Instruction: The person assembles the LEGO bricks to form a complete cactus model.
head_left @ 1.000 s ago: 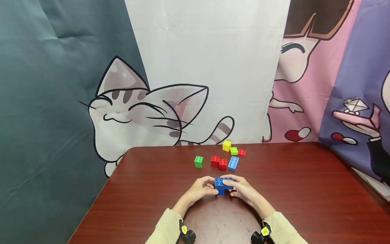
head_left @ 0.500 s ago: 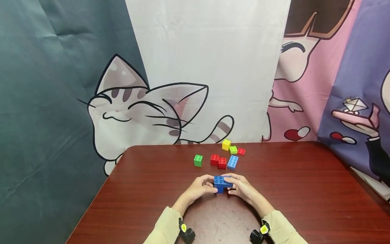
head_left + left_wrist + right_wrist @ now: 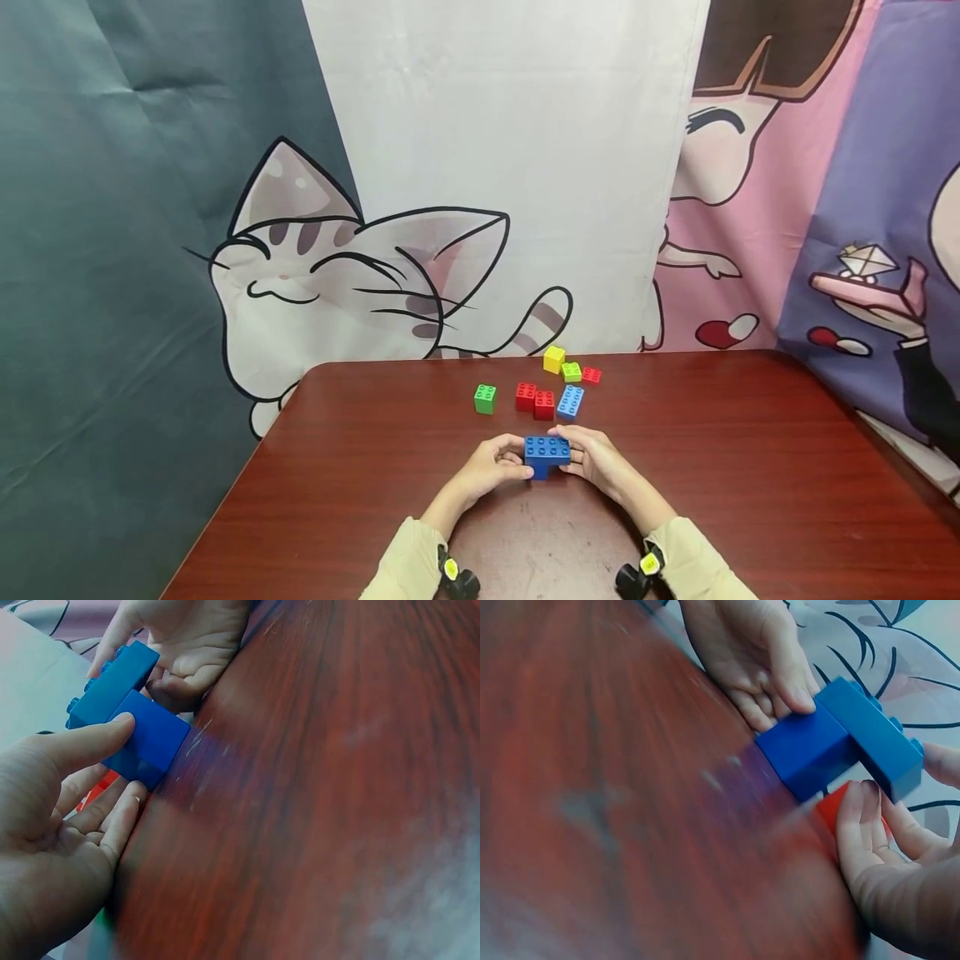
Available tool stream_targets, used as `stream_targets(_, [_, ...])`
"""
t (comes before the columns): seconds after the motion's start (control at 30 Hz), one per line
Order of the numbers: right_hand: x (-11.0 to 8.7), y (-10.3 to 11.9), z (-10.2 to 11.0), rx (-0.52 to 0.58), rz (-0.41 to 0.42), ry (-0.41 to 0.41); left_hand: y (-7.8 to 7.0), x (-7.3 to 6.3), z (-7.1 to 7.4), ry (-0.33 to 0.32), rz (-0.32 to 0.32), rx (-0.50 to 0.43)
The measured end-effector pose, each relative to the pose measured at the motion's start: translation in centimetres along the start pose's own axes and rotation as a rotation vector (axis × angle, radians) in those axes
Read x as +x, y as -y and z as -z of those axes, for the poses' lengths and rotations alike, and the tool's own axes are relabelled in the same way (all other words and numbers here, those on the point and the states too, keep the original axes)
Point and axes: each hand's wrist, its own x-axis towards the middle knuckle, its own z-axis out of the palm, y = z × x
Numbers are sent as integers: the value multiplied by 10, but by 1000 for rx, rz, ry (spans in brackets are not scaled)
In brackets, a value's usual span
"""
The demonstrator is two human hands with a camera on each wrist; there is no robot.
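Note:
Two blue toy building bricks are stacked: a longer studded upper brick (image 3: 547,451) lies across a smaller darker lower brick (image 3: 157,736), with one end overhanging to the right. My left hand (image 3: 483,471) pinches the lower brick, its thumb on the near face in the left wrist view. My right hand (image 3: 600,467) is loosely bent beside the overhanging end. In the right wrist view, its fingers (image 3: 855,817) lie near the underside of the overhang; whether they touch it is unclear. The stack stands on or just above the table.
Beyond my hands on the brown table (image 3: 360,467) lie a green brick (image 3: 485,399), two red bricks (image 3: 535,402), a light blue brick (image 3: 571,402), a yellow brick (image 3: 554,359), a lime brick (image 3: 572,372) and a small red brick (image 3: 592,375). A printed cloth (image 3: 525,167) hangs behind.
The right hand's digit has lifted off the top of the upper blue brick and drawn back to the right, uncovering its studs. The left hand keeps its grip.

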Motion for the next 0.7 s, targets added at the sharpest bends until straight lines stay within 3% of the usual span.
stream_targets(0.47, [1,25,21,-118,67,-153,1,-2,1,-13,12,-19])
stream_targets(0.7, [11,34,25,-226,133,-288,3,-2,2,-24,15,-26])
